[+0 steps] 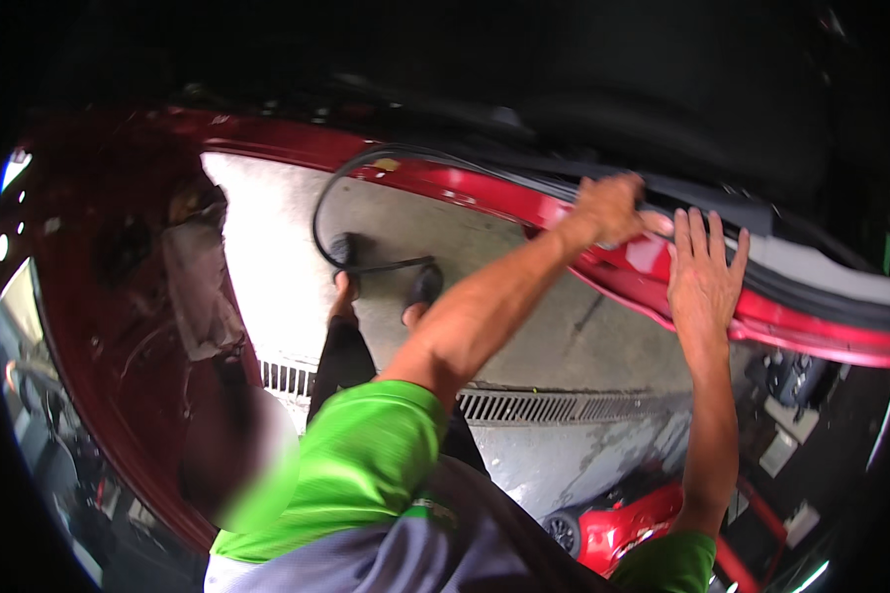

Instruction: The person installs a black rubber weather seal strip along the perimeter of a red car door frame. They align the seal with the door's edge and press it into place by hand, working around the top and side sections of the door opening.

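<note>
Even pressure along the long, thin black rubber strip [402, 149] by the red metal sill [504, 204] seems wise, the left hand [611, 210] curled, grip hidden, the right hand [704, 272] flat, gripping nothing.

- The shirt [465, 553] has a grey body with a finely textured weave, turning paler at its left edge.
- On the shirt's left side, a short, bright lime-green left sleeve [376, 445] ends in a stitched hem.
- On its right side, the right sleeve [670, 565] is green too, looking darker.
- A small green marking [420, 508] sits on the shirt's front.
- Beyond the shirt's sleeves, forearms and hands [705, 272] are bare.
- Below the shirt: black legwear [344, 361], bare ankles, dark shoes [424, 285].
</note>
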The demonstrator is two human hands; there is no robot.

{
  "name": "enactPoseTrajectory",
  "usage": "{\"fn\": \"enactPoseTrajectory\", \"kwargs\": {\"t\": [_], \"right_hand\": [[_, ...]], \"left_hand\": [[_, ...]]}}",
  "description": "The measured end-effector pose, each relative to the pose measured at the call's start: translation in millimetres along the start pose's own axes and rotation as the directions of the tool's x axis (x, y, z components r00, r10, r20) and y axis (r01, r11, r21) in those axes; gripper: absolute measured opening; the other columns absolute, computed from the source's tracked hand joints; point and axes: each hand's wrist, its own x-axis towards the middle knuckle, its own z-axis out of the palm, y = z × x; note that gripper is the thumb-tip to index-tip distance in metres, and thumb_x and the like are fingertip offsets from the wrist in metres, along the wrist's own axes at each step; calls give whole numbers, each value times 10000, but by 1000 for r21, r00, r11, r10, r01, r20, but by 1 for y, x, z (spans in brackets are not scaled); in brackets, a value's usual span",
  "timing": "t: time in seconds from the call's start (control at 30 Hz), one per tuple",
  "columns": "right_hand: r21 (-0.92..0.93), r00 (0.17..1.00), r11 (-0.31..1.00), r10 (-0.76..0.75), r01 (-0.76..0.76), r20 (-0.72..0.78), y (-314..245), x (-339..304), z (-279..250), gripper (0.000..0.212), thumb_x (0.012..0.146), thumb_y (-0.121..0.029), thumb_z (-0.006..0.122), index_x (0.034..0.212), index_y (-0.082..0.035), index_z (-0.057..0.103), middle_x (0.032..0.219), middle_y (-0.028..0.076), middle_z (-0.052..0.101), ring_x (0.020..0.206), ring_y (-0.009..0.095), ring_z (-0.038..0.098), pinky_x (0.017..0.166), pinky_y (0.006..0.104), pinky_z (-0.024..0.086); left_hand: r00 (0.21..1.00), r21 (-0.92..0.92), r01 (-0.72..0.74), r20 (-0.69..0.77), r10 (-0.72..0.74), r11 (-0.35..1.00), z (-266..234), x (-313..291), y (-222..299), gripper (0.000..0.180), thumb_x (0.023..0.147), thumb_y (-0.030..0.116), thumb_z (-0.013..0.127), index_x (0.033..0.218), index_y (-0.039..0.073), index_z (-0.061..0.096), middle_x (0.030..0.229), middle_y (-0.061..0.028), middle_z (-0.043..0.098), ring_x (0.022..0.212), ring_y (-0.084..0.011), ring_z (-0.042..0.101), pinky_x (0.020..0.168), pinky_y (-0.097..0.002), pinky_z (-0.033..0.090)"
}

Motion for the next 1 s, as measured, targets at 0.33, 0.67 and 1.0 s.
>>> {"fn": "enactPoseTrajectory", "kwargs": {"t": [0.33,0.67,1.0], "right_hand": [[12,996,997,-73,72,44,-30,27,26,552,941,-122,573,1490,-89,526,1469,60,558,1464,308,419,1214,595,267],[80,996,993,-90,90,0,-36,26,31,569,913,-75,597,1479,-94,539,1402,71,569,1426,307,454,1193,556,294],[216,981,972,-52,93,-185,-47,28,38,502,832,-81,666,1334,-77,672,1252,76,646,1161,285,565,1133,498,350]], "left_hand": [[994,-182,99,-27,-105,978,-13,0,-56,954,592,738,858,1176,6,675,1240,-194,657,1260,-382,594,1091,-604,364],[949,-129,102,-285,-135,986,9,-20,-89,928,729,820,703,1140,-12,718,1193,-226,708,1231,-405,632,1133,-642,330],[925,316,379,-162,-344,870,-28,-177,-205,662,826,699,687,1106,103,755,1142,-131,736,1199,-336,653,1063,-549,412]]}}
